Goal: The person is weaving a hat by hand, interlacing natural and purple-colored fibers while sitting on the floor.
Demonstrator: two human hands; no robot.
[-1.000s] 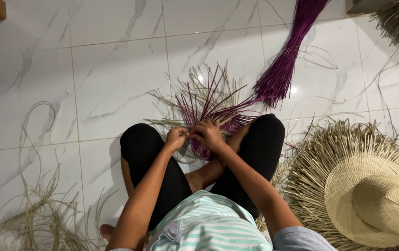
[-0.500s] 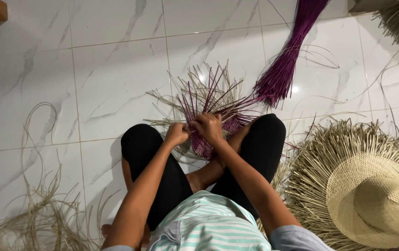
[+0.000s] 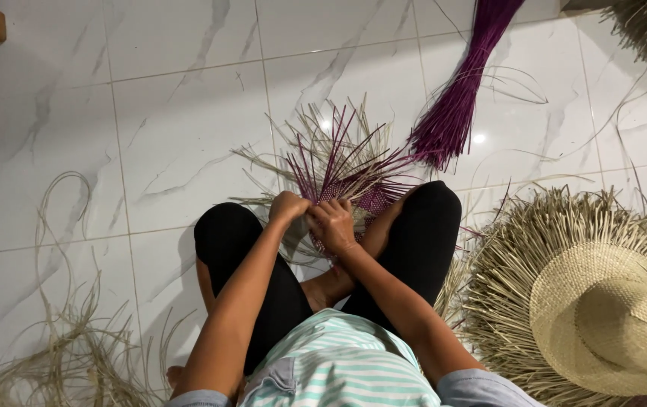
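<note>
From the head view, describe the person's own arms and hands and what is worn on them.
Both forearms are bare up to short grey-blue sleeves at the bottom edge of the view. The left hand and right hand are bare too: no gloves, rings, watch or bracelets show. The torso wears a white-and-mint striped top.

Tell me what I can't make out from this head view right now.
- Woven centre of the purple and natural straw piece: hidden behind the left hand and right hand, so neither grip is readable.
- Purple straw bundle: top cut off by the frame edge.
- Finished straw hat: lower right part cut off by the frame edge.
- Loose natural straw strands: cut off at the bottom edge.
</note>
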